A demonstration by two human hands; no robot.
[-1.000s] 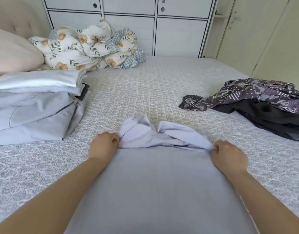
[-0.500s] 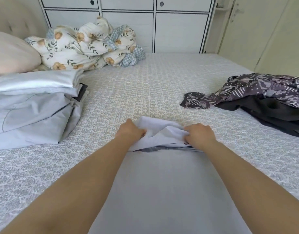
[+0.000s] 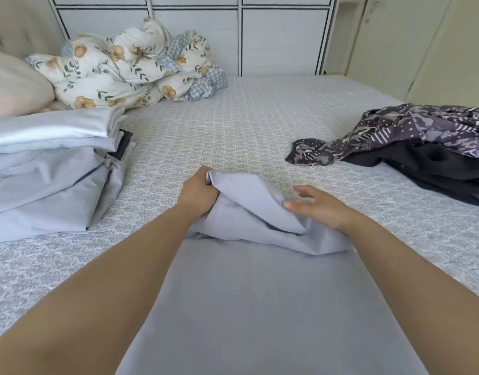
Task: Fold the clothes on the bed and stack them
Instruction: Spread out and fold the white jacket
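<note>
right hand point(image 3: 318, 208) released — left hand point(image 3: 199, 192) still gripping garment point(image 3: 254, 212)

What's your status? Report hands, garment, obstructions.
Left hand grips bunched end of the lilac garment. Right hand open, resting on the fold. Folded stack at left, path unobstructed.

We see the folded stack point(image 3: 51, 163) on the bed point(image 3: 246, 125) at nine o'clock, unfolded clothes point(image 3: 422, 147) at three, the quilt point(image 3: 124, 69) at eleven, our garment point(image 3: 260, 293) at six
</note>
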